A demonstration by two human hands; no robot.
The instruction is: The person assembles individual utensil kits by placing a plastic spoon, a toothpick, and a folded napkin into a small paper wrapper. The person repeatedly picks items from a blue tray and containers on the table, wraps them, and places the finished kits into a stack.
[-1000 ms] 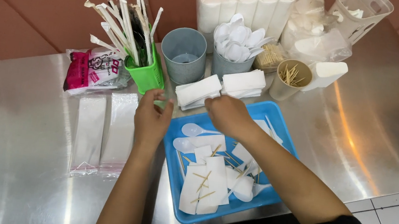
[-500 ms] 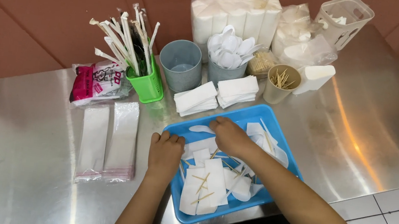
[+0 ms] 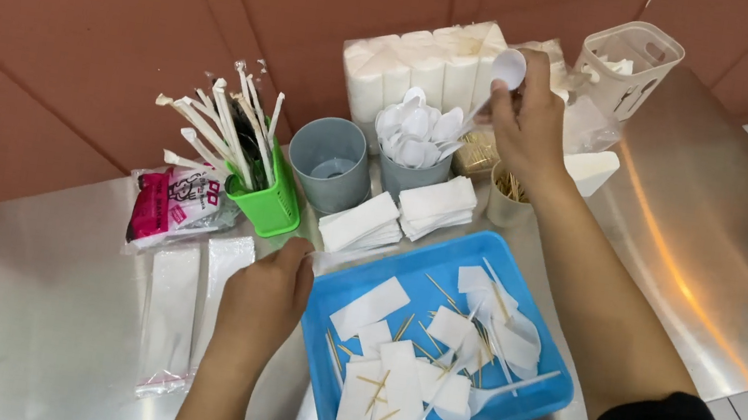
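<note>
My right hand (image 3: 531, 120) is raised at the back of the steel table and holds a white plastic spoon (image 3: 508, 67) just above a grey cup of white spoons (image 3: 413, 142). My left hand (image 3: 269, 298) rests with curled fingers at the left rim of the blue tray (image 3: 554, 401). It pinches what looks like a clear plastic sleeve (image 3: 343, 256) lying along the tray's far edge. Inside the tray lie white napkins (image 3: 393, 388), loose toothpicks and a few white spoons.
A green holder of wrapped sticks (image 3: 268, 200), an empty grey cup (image 3: 331, 167), two stacks of folded napkins (image 3: 398, 215), a toothpick cup (image 3: 506, 197), tissue packs (image 3: 414, 65) and a white basket (image 3: 630, 66) line the back. Flat clear sleeves (image 3: 184, 310) lie at the left.
My right hand has lifted out of the blue tray to the back of the table with a white spoon. My left hand has stayed at the tray's left rim.
</note>
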